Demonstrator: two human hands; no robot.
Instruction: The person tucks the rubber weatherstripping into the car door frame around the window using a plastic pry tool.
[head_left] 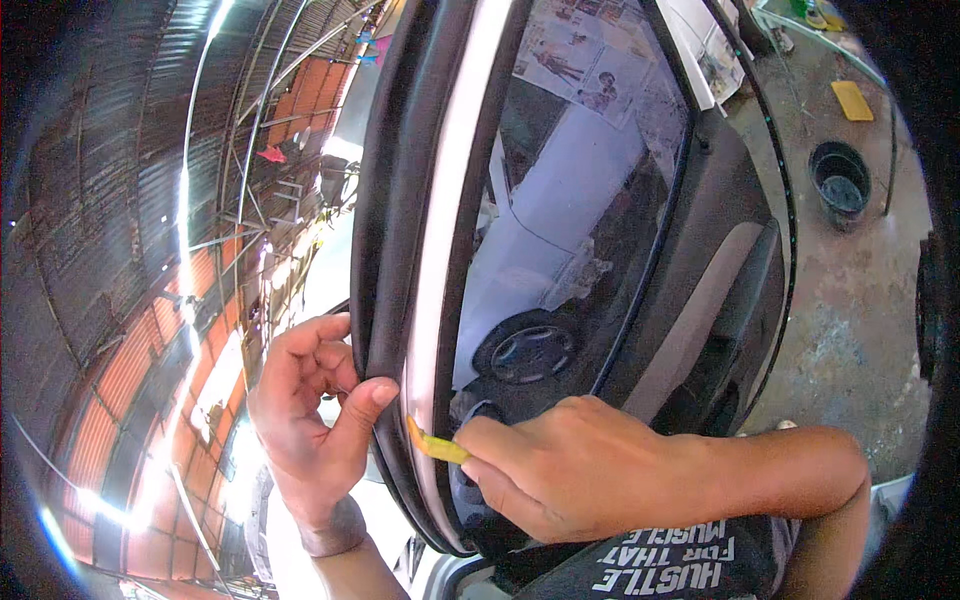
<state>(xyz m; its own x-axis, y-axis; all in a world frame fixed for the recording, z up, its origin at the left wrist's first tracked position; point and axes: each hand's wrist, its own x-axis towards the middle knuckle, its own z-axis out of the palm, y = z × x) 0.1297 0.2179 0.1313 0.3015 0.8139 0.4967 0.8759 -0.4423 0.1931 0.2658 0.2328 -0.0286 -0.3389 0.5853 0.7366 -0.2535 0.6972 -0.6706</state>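
Observation:
A car door stands before me with a long black rubber seal along its left edge and a white painted frame strip beside it. My left hand grips the seal, thumb on its face and fingers curled behind its outer edge. My right hand pinches a small flat yellow-green piece with an orange end; its exact kind I cannot make out. The orange end touches or nearly touches the white strip, close to my left thumb. Right of the strip lies the window glass, which shows a wheel and a pale car body.
The dark door trim panel lies right of the glass. On the concrete floor stand a black bucket and a yellow flat object. A corrugated metal wall and orange brickwork rise at left.

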